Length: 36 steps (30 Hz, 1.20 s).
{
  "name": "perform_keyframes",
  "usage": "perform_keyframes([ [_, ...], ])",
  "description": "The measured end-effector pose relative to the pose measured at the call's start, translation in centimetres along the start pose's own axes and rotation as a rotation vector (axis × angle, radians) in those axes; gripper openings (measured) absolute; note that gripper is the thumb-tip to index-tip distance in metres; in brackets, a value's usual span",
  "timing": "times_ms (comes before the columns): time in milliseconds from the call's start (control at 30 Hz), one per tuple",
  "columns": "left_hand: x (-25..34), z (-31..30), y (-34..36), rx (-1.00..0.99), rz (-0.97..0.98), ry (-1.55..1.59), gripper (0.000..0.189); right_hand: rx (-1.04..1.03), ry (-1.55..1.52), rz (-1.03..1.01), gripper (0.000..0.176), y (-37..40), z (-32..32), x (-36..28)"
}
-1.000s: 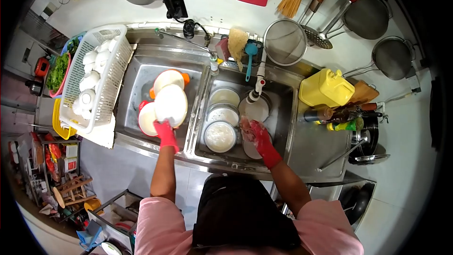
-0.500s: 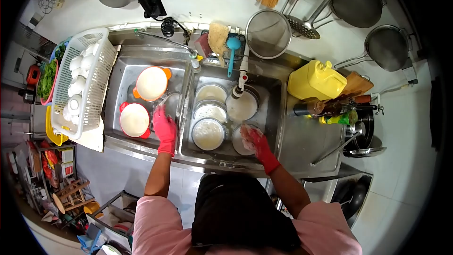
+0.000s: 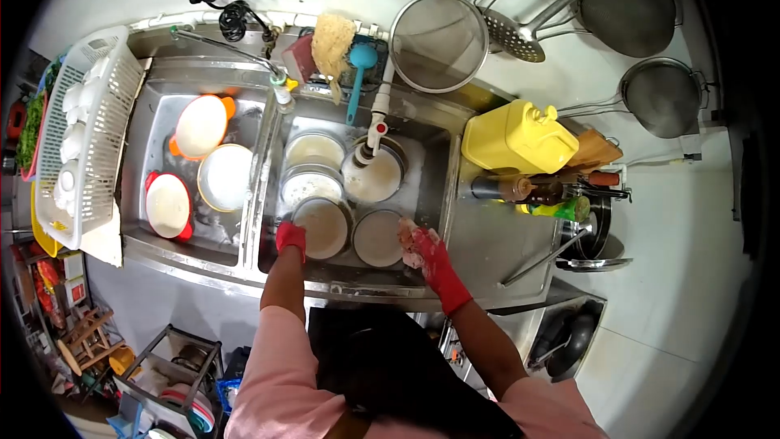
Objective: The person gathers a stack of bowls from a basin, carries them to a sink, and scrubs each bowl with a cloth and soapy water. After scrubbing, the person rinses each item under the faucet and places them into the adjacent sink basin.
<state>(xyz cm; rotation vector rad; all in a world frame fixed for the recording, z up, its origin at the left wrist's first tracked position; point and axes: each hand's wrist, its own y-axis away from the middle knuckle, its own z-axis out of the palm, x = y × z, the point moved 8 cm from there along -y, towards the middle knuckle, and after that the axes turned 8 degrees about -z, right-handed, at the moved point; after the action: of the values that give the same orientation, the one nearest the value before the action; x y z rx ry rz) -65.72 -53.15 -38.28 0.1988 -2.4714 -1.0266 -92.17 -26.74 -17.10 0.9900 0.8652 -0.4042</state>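
Both hands wear red gloves. At the left front of the right basin, my left hand (image 3: 291, 240) closes on the rim of a round bowl (image 3: 322, 229). My right hand (image 3: 426, 256) is curled round something soapy and pale that I cannot make out, at the right edge of another round bowl (image 3: 379, 238). Behind these sit more bowls with cloudy, foamy contents (image 3: 372, 177). The left basin holds an orange-handled dish (image 3: 201, 126), a red-handled dish (image 3: 168, 205) and a pale round bowl (image 3: 226, 178).
A white basket (image 3: 99, 138) of white crockery stands left of the basins. The tap (image 3: 280, 85) reaches over the divider, and a white pipe (image 3: 379, 118) over the right basin. A yellow jug (image 3: 520, 140) and bottles (image 3: 516, 189) stand right. Strainers (image 3: 439, 42) hang behind.
My left hand has moved from the left basin to a bowl in the right basin. A pale round bowl now shows beside the two handled dishes. The view has shifted right.
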Motion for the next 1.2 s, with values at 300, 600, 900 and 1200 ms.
perform_keyframes([
  [300, 9.8, -2.2, 8.1, 0.116, 0.364, -0.592, 0.046, -0.197, 0.031, 0.090, 0.019, -1.8, 1.3, 2.8],
  [600, 10.9, -9.9, 14.3, -0.241, 0.046, 0.586, 0.067, -0.577, -0.185, 0.072, 0.027, -4.7, 17.1, 3.8],
  [900, 9.0, -3.6, 15.3, -0.844, 0.009, 1.247, 0.038, -0.484, 0.458, 0.101, 0.034, -7.7, 19.0, 11.0],
  [1200, 9.6, -5.4, 16.8, -0.505, 0.083, 1.534, 0.055, -0.429, 1.633, -0.507, 0.049, -6.1, 17.3, 4.8],
])
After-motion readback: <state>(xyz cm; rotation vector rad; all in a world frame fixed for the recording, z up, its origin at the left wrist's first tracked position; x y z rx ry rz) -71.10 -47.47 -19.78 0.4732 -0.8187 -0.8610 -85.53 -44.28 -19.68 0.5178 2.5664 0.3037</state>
